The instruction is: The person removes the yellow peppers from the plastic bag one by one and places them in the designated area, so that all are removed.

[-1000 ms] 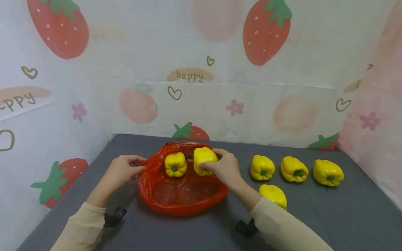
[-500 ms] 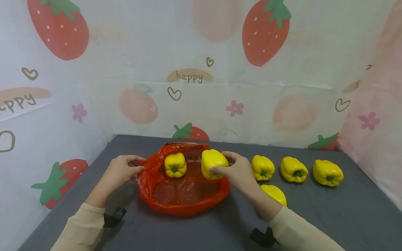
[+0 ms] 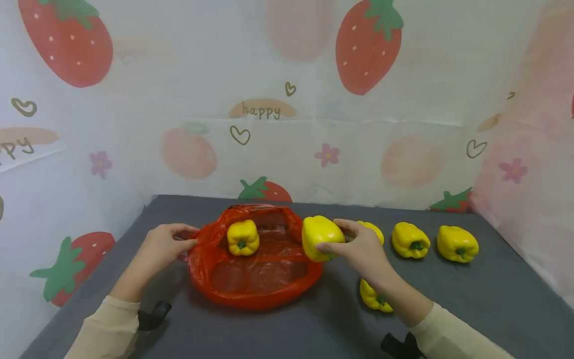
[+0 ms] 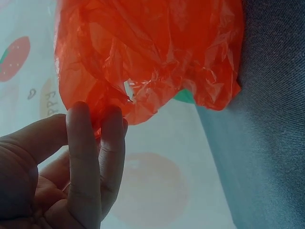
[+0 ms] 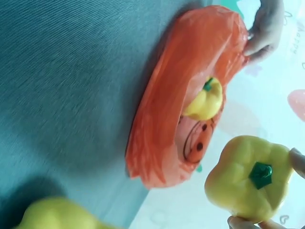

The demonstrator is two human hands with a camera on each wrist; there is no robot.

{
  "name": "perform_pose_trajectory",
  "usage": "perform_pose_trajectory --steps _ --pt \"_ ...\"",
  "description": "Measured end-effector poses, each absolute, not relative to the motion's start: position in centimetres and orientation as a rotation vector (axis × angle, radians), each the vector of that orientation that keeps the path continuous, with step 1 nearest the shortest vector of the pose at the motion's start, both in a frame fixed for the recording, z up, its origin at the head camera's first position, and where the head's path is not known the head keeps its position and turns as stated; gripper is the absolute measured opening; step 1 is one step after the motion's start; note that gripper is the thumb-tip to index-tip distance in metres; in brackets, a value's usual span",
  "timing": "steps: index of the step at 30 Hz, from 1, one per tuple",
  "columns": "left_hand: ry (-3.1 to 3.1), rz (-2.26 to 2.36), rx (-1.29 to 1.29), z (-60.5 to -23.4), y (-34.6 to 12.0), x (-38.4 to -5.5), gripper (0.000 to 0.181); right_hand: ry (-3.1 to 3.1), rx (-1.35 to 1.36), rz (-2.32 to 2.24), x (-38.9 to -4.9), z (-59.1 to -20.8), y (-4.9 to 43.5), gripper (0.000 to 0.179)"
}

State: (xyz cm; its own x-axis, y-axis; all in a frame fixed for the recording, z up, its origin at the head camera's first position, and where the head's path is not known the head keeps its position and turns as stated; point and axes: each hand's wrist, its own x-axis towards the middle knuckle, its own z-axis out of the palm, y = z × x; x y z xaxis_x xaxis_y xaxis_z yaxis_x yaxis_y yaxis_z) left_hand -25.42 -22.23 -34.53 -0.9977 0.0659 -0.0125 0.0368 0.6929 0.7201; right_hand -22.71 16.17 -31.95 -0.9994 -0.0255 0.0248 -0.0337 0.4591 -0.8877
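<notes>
My left hand [image 3: 157, 252] pinches the left rim of a red plastic bag [image 3: 255, 300], which lies with its mouth spread wide. Inside the bag sits one yellow bell pepper [image 3: 243, 238]. Just off the bag's right rim, my right hand [image 3: 367, 254] holds another yellow bell pepper [image 3: 319, 237] in the air between thumb and fingers. The right wrist view shows this pepper's green stem [image 5: 261, 175] facing the camera. In the left wrist view, the fingertips [image 4: 78, 112] meet the crumpled bag edge, near a small opening in the plastic.
On the grey table to the right, yellow peppers stand in a row, including the middle one [image 3: 410, 240] and the far right one [image 3: 457, 244]. Another pepper [image 3: 374, 297] lies nearer, partly behind the right forearm. A printed curtain [image 3: 314, 149] hangs behind the table.
My right hand has carried its pepper rightward, from over the bag's inside to beyond its right rim. The left hand keeps its hold on the bag. The head view has shifted slightly.
</notes>
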Motion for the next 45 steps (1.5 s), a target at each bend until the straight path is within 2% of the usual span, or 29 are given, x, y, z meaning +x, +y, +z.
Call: perform_pose_trajectory --steps 19,45 --pt "2.875 1.148 0.096 -34.2 -22.6 -25.4 0.042 -2.743 -0.095 1.581 -20.5 -30.6 21.8 0.093" --pt "2.825 1.168 0.101 -34.0 -22.8 -25.8 0.044 -2.824 -0.256 1.398 -19.0 -31.6 28.2 0.103"
